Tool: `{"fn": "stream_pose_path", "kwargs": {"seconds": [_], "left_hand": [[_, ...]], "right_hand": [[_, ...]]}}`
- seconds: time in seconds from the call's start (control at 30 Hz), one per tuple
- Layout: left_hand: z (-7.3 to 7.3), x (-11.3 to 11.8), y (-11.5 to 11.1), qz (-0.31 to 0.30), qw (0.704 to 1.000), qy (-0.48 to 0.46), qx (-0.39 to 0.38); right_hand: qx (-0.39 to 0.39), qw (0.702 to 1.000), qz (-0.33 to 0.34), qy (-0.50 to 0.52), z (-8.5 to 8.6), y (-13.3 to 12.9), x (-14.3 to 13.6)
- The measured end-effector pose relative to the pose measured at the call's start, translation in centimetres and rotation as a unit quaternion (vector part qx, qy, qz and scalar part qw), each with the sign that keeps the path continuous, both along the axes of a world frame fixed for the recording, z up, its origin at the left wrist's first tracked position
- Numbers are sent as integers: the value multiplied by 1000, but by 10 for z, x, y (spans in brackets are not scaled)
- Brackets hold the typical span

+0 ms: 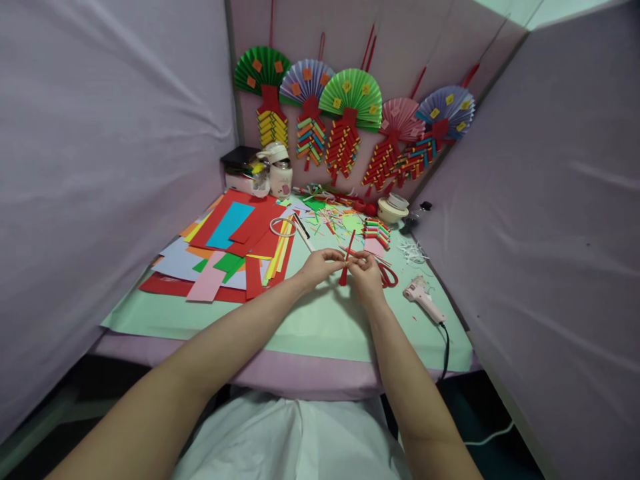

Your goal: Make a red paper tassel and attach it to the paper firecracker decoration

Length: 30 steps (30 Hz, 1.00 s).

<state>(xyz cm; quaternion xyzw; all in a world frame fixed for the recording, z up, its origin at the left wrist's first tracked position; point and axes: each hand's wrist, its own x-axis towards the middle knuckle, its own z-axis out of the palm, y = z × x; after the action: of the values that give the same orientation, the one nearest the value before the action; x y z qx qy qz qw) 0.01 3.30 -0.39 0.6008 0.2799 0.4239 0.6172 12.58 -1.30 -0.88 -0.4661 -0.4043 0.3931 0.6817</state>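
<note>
Both hands meet over the middle of the table, fingertips pinched together on a small red tassel [343,277]. My left hand [323,266] grips it from the left, my right hand [365,272] from the right. The tassel's thin red upper part stands up above the fingers, and its fringe hangs below them. Red-handled scissors [389,275] lie just right of my right hand. Behind it, a row of rolled red, green and white paper pieces [377,232] rests near a pink sheet [374,247].
Coloured paper sheets [230,225] cover the table's left side, with a white ring [283,227] on them. A glue gun [425,301] lies at right, its cord over the edge. Paper scraps, a jar [281,179] and a bowl [393,209] stand behind; fan ornaments [351,100] hang above.
</note>
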Motion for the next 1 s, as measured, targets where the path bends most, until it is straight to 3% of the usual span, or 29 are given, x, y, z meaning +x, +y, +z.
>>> {"fn": "stream_pose_path", "kwargs": {"seconds": [0.23,0.63,0.83,1.0], "left_hand": [[-3,2,1,-5,999,10,-34],[-1,2,1,23,1000,4,-7],[0,4,-1,-2,998,34,-61],[1,3,-5,-63,995,40,-71]], "right_hand": [[-2,1000,-20,12,1,1,-1],[-10,1000,-7,9,-3,3,1],[-25,998,-38,54,-2,5,3],[-53,991,-47,116,1,7,6]]}}
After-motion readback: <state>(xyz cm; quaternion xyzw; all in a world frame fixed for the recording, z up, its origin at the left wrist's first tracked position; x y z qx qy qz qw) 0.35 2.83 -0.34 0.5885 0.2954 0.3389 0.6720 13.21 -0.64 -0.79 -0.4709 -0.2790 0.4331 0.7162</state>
